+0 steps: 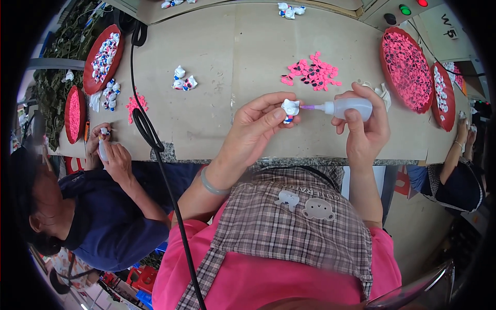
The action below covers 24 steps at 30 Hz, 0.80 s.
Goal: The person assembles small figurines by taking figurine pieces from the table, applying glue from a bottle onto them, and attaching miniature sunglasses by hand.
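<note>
My left hand (261, 118) pinches a small white cat-shaped figurine (291, 107) with blue and red on its lower part. It is held above the front of the table. My right hand (368, 129) grips a translucent white squeeze bottle (342, 107), lying sideways. The bottle's thin purple nozzle (309, 107) points left, its tip at or very close to the figurine's right side; actual contact cannot be made out. Beyond my hands lies a loose pile of small pink pieces (312, 72), some with dark faces. Several similar figurines (184, 80) are grouped farther left.
Red dishes of pink pieces (422, 110) and white parts (445, 123) stand at right. At left are a red dish of figurines (89, 82) and another of pink pieces (68, 124). A black cable (150, 132) hangs across. A co-worker's hands (116, 160) work at left.
</note>
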Each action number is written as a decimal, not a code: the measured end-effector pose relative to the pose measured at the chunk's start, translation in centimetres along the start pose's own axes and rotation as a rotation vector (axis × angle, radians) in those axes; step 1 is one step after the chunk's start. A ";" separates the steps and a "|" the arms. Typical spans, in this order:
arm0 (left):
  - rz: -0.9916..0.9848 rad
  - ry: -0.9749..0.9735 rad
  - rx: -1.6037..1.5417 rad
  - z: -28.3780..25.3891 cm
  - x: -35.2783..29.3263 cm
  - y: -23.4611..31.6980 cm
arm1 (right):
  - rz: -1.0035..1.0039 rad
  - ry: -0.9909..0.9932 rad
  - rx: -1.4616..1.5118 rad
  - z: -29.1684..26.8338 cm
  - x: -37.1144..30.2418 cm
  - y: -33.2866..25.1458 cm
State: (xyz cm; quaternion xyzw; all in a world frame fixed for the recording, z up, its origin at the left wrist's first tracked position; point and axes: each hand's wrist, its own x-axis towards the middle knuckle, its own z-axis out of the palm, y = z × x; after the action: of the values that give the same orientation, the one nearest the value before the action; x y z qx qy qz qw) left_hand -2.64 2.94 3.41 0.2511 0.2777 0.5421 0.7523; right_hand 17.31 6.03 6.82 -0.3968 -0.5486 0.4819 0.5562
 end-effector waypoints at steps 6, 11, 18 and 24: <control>0.096 0.012 0.116 0.6 0.0 0.0 | -0.276 -0.042 -0.294 -0.5 -0.9 -0.4; 0.159 0.059 0.211 1.0 -0.1 -0.1 | -0.341 -0.082 -0.446 -0.9 -1.2 -0.2; 0.149 0.067 0.239 1.1 -0.1 -0.1 | -0.369 -0.112 -0.502 -0.8 -1.2 -0.2; 0.131 0.069 0.238 0.9 0.0 -0.2 | -0.373 -0.117 -0.514 -0.6 -1.2 -0.1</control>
State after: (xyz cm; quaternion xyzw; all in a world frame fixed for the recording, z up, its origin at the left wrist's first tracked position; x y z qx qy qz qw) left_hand -1.87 2.81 3.87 0.3375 0.3490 0.5616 0.6700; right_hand 18.03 4.93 6.61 -0.3885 -0.7466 0.2394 0.4841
